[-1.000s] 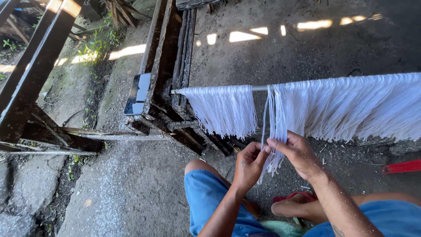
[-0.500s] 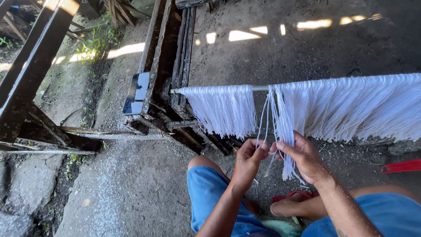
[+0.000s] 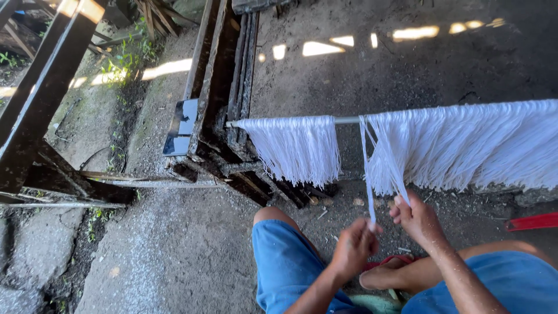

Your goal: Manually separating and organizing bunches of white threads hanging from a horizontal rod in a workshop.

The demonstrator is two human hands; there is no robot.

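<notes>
Head view: both hands, left hand [image 3: 353, 246] and right hand [image 3: 417, 219], have drawn the white strands [image 3: 372, 174] lower.

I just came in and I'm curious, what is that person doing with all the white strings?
A person sits on the ground by a rod hung with white threads. The left hand and right hand each pull a thin strand down from the gap between two bunches. A dark wooden frame holds the rod's end.

Both hands low before the knees, forearms reaching forward: left hand [image 3: 354, 244] closed in a pinch, right hand [image 3: 417, 218] beside it, fingers curled, thumb up.
</notes>
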